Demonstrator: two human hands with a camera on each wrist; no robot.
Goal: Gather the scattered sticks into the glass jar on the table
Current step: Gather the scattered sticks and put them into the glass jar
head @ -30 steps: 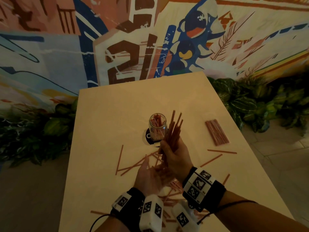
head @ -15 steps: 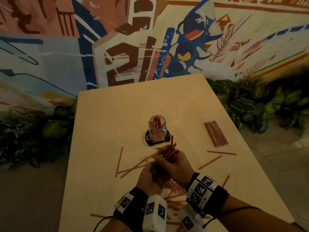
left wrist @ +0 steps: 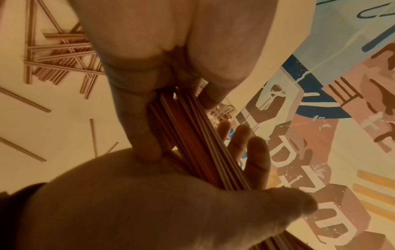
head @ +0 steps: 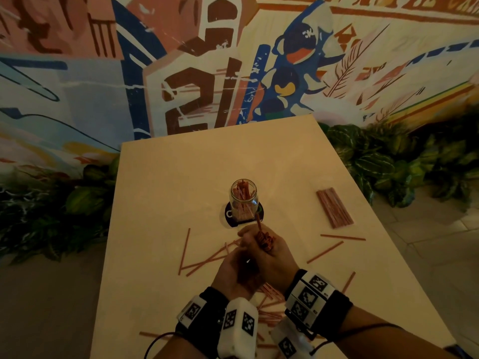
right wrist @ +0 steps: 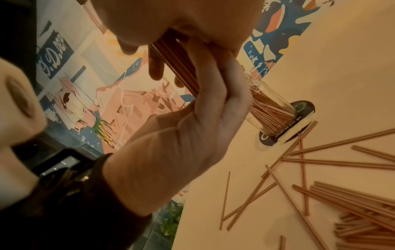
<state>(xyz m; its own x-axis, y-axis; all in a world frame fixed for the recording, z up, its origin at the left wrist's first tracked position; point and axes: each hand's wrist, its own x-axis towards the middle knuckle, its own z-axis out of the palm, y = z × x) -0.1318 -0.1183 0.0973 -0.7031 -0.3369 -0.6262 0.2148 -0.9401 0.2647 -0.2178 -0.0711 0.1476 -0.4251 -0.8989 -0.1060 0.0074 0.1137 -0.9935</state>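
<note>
My right hand (head: 269,257) is clenched round a bundle of sticks (head: 264,239), held above the table (head: 160,193) just short of the glass jar (head: 243,200). My left hand (head: 234,275) lies flat against the bundle's lower end, fingers straight. Head view only shows the stick tips; left wrist cam shows the bundle (left wrist: 205,140) running across my left palm. Right wrist cam shows the jar (right wrist: 271,108) part full, on a dark coaster (right wrist: 299,118), which reads "Clean as you go", I think. Loose sticks (right wrist: 333,191) lie scattered on the table.
</note>
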